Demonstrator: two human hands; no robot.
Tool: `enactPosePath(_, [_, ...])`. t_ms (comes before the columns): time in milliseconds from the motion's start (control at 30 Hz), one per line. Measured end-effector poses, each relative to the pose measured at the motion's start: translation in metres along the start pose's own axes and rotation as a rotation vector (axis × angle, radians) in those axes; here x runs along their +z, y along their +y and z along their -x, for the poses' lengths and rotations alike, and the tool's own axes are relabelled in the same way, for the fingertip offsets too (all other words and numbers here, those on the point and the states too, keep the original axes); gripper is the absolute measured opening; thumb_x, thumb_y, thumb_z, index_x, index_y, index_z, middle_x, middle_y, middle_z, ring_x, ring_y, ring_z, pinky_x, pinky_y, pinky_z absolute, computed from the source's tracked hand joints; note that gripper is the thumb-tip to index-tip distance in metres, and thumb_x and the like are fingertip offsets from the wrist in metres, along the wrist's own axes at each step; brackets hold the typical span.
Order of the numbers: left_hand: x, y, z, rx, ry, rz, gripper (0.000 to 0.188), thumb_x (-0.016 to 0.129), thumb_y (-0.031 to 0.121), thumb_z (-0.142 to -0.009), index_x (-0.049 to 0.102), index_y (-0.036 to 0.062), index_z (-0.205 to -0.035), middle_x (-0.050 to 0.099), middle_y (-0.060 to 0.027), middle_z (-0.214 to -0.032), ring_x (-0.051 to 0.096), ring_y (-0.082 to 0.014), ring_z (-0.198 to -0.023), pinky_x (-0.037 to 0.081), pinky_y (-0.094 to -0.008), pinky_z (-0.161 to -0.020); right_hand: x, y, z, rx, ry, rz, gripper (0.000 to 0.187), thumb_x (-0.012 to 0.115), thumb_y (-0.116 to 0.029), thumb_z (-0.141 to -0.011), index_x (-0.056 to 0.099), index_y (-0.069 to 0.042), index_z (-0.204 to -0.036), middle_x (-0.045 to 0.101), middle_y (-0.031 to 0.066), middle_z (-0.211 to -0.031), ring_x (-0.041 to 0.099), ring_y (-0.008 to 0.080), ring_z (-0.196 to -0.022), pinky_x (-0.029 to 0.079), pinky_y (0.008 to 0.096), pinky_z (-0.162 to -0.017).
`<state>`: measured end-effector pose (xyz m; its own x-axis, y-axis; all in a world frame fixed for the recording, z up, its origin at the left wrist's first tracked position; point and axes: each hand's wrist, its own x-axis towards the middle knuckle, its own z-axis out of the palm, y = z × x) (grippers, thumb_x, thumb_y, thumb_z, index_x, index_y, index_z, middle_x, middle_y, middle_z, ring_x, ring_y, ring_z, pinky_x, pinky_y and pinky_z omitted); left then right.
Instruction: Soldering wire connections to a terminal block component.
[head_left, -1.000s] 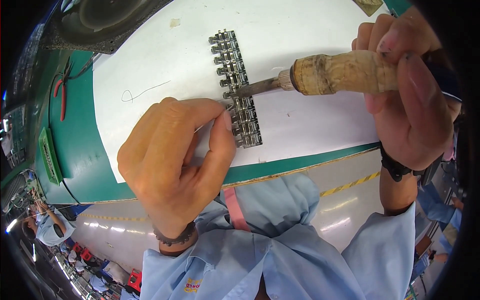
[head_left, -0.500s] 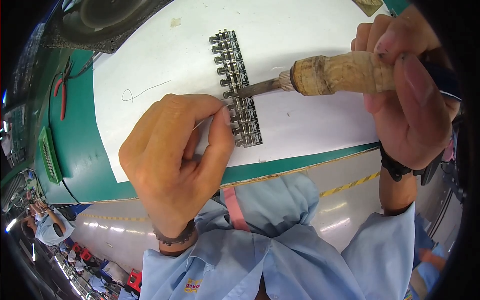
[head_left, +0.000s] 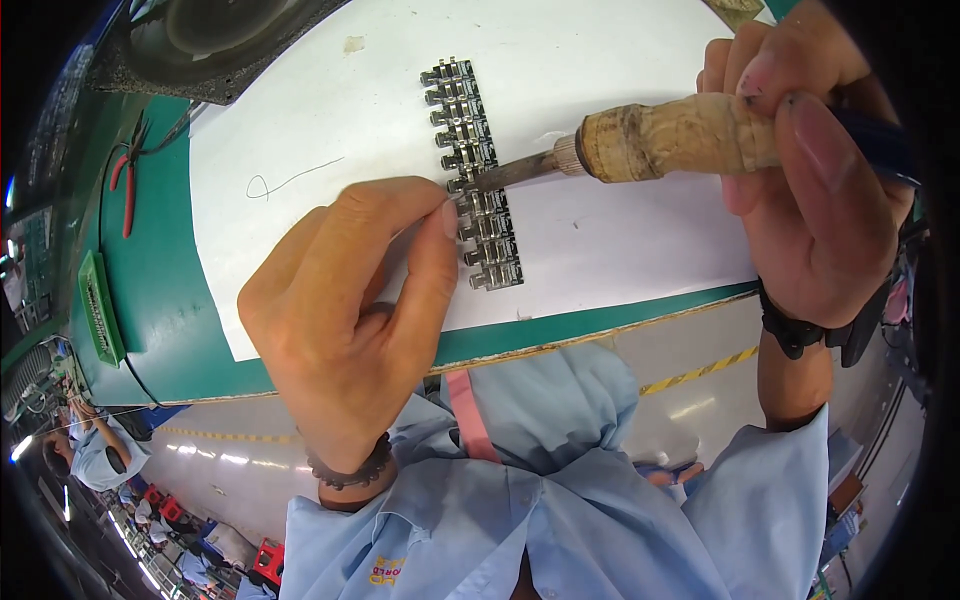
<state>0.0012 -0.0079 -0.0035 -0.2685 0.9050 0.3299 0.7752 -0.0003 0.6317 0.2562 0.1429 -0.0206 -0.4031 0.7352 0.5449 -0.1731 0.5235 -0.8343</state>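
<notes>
My right hand (head_left: 815, 200) grips a soldering iron (head_left: 660, 140) by its handle, which is wrapped in stained tan tape. Its dark metal tip rests against the middle of a row of small black and silver metal connectors (head_left: 462, 125), standing side by side on a sheet of white paper (head_left: 620, 240). Thumb and forefinger of my left hand (head_left: 345, 290) are pinched together at the row's left side, close to the iron's tip. A fine wire runs between these fingers, mostly hidden by them. To the left lies a loose curled thin wire (head_left: 300, 178) on the paper.
Red-handled pliers (head_left: 130, 190) and a green tray-like holder (head_left: 99, 305) lie on the green mat (head_left: 165, 330) at left. A black-edged round device (head_left: 200, 40) stands at the far left. The table's front edge (head_left: 620, 318) runs near my body. Other people sit at lower left.
The iron and my right hand have shifted slightly up and left, the tip staying on the row. My left fingertips have moved a little up and left.
</notes>
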Motion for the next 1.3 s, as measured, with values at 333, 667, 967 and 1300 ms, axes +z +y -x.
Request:
enactPosePath(333, [-0.011, 0.004, 0.017, -0.122, 0.152, 0.112, 0.012, 0.071, -0.003, -0.083, 0.061, -0.0001, -0.089, 0.050, 0.0013, -0.070, 0.031, -0.0028, -0.055, 0.021, -0.0201, -0.050, -0.008, 0.005, 0.001, -0.004, 0.012, -0.013, 0.020, 0.042, -0.014, -0.096, 0.053, 0.002, -0.100, 0.051, 0.0117, -0.087, 0.048, 0.0132, -0.056, 0.042, 0.0301, -0.061])
enactPosePath(667, [-0.007, 0.010, 0.027, -0.308, 0.293, 0.211, 0.014, 0.074, -0.002, -0.079, 0.061, 0.0009, -0.083, 0.041, 0.0022, -0.065, 0.028, -0.0047, -0.054, 0.018, -0.0225, -0.050, -0.004, 0.002, 0.000, -0.004, 0.019, -0.005, 0.020, 0.042, -0.013, -0.096, 0.054, 0.003, -0.099, 0.051, 0.0128, -0.088, 0.049, 0.0134, -0.056, 0.043, 0.0299, -0.060])
enactPosePath(967, [-0.002, -0.001, 0.022, -0.101, 0.175, 0.205, 0.014, 0.072, -0.005, -0.080, 0.060, 0.0004, -0.082, 0.041, 0.0027, -0.067, 0.027, -0.0044, -0.056, 0.018, -0.0229, -0.052, 0.071, -0.034, 0.007, 0.006, -0.001, -0.002, 0.020, 0.042, -0.013, -0.095, 0.054, 0.004, -0.098, 0.051, 0.0138, -0.090, 0.050, 0.0136, -0.055, 0.044, 0.0298, -0.059])
enactPosePath(1300, [0.004, -0.004, 0.021, -0.006, 0.233, 0.158, 0.014, 0.074, -0.008, -0.075, 0.064, -0.0006, -0.082, 0.052, -0.0015, -0.068, 0.031, -0.0056, -0.052, 0.020, -0.0243, -0.048, 0.087, -0.038, 0.015, 0.024, 0.018, -0.009, 0.021, 0.043, -0.012, -0.095, 0.054, 0.005, -0.096, 0.052, 0.0150, -0.092, 0.051, 0.0138, -0.054, 0.045, 0.0296, -0.059])
